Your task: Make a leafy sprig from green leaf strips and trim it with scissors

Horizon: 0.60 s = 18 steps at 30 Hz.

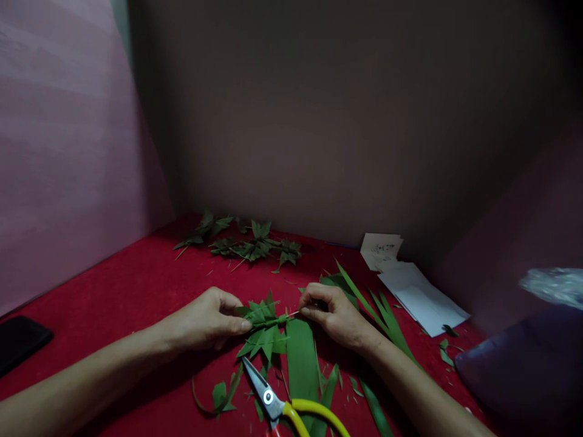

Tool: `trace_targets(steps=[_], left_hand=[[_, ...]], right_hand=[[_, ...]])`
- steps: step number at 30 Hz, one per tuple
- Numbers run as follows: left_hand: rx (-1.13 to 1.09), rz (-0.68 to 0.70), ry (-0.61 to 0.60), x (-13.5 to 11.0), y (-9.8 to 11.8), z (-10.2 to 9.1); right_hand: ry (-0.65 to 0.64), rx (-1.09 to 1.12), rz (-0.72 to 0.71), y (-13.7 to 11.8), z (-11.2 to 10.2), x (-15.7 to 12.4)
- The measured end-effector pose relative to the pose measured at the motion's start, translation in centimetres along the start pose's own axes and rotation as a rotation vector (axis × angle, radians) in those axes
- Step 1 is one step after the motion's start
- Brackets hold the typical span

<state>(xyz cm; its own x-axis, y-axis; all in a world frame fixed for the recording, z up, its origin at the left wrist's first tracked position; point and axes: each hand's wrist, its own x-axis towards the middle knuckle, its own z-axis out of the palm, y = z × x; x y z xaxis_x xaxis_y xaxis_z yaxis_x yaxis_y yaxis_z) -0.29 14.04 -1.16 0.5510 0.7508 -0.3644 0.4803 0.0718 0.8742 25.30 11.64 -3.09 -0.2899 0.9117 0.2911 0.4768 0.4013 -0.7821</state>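
Note:
My left hand [214,318] pinches the left side of a folded green leaf ornament [264,321] with pointed, star-like tips. On its right, my right hand [330,312] has thumb and forefinger closed on a thin pale stick or strand [294,314] that runs out from the ornament's bound stem. Just below lies a pair of scissors [268,397] with yellow handles, its blades pointing up and left. A broad green leaf strip [303,358] lies under and beside the ornament, between my hands.
Several finished-looking leaf pieces [255,246] lie at the back of the red cloth [136,273]. Long leaf blades [387,315] and white paper sheets [421,294] are on the right. A black phone [22,340] lies far left; a dark rounded object [514,358] stands at right.

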Motion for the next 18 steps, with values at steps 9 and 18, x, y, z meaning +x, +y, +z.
trace_targets(steps=[9,18], left_hand=[[-0.014,-0.016,0.008,-0.03,0.39,0.21],[-0.009,-0.017,0.015,-0.09,0.51,0.28]], right_hand=[[0.005,0.026,0.008,-0.19,0.04,0.04],[0.002,0.014,-0.009,0.01,0.07,-0.06]])
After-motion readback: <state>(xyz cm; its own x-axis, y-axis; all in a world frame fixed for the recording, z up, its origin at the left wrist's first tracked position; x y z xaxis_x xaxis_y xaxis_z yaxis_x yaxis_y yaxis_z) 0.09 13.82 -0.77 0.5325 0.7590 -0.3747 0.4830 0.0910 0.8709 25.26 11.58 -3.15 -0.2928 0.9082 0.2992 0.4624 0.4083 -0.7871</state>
